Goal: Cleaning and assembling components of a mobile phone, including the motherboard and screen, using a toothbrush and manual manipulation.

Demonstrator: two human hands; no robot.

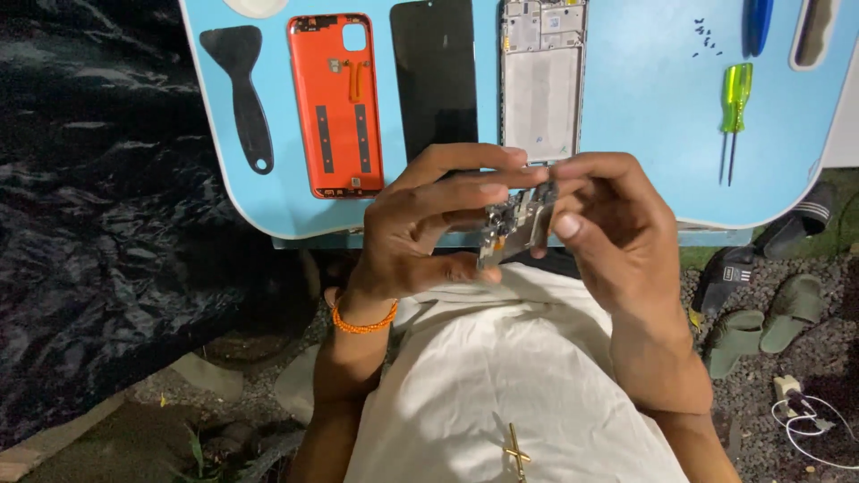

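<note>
Both hands raised over the near edge of the light blue table (626,107), above the person's lap. Left hand (429,224) grasps a small phone circuit board (514,224) — thumb under its lower end, fingers curled over the top. Right hand (608,224) pinches the same board from the right side, fingertips meeting the left hand's at the upper edge. An orange bead bracelet (362,322) sits on the left wrist.

On the table, far of the hands, left to right: a black plastic pry spatula (242,89), an orange phone back cover (335,103) lying inside-up, a black screen panel (436,76), a pale phone mid-frame (541,76). Further right — a scatter of tiny dark screws (707,40), then a green-handled screwdriver (735,112), well apart from the hands. Sandals (761,322) lie on the gravel at the right.
</note>
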